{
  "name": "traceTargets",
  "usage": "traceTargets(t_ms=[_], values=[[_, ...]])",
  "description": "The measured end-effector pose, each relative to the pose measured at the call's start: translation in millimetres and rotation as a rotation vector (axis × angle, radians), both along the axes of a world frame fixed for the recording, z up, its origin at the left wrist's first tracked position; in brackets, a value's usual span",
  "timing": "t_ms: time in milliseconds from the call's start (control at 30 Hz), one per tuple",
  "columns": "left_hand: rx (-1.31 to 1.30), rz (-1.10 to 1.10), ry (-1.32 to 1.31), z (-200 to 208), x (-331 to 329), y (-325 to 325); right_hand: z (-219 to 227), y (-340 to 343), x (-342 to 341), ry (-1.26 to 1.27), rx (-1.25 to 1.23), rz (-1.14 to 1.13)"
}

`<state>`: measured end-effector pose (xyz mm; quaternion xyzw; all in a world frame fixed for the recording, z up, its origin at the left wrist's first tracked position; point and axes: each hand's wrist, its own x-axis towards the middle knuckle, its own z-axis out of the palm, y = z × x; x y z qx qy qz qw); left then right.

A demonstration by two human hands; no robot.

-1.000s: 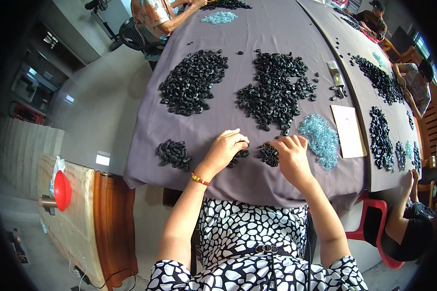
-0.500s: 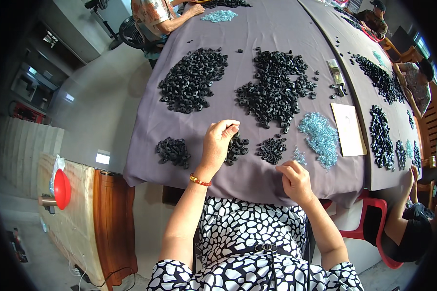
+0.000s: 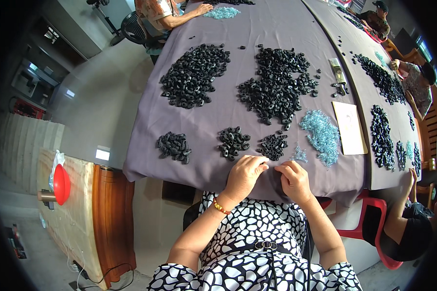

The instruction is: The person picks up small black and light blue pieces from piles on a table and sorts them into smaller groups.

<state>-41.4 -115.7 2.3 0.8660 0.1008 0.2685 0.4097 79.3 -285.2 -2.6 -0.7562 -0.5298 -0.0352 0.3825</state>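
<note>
Head view: left hand (image 3: pixel 246 175) and right hand (image 3: pixel 294 181) stand just apart at the near edge of the table (image 3: pixel 204 121), fingers curled; whether either grips a piece cannot be told. Small black-part pile (image 3: pixel 272 147) lies just beyond, blue-piece pile (image 3: pixel 321 138) farther right.

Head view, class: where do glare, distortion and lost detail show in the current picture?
Head view: glare whitens patches of the glossy floor; the rim goes black, and the wooden cabinet looks bent; whatever the left hand and right hand may hold is too small to tell.
</note>
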Motion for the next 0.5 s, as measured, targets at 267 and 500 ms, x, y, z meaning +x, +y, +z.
traceTargets(t_ms=[267,500], values=[[0.011,-0.009,-0.014,-3.5,-2.1,0.3,-0.7,0.3,-1.7,-0.016,-0.024,-0.027],[0.031,-0.013,0.021,-2.8,-3.2,-0.8,0.3,0.7,-2.4,-0.021,-0.024,-0.024]])
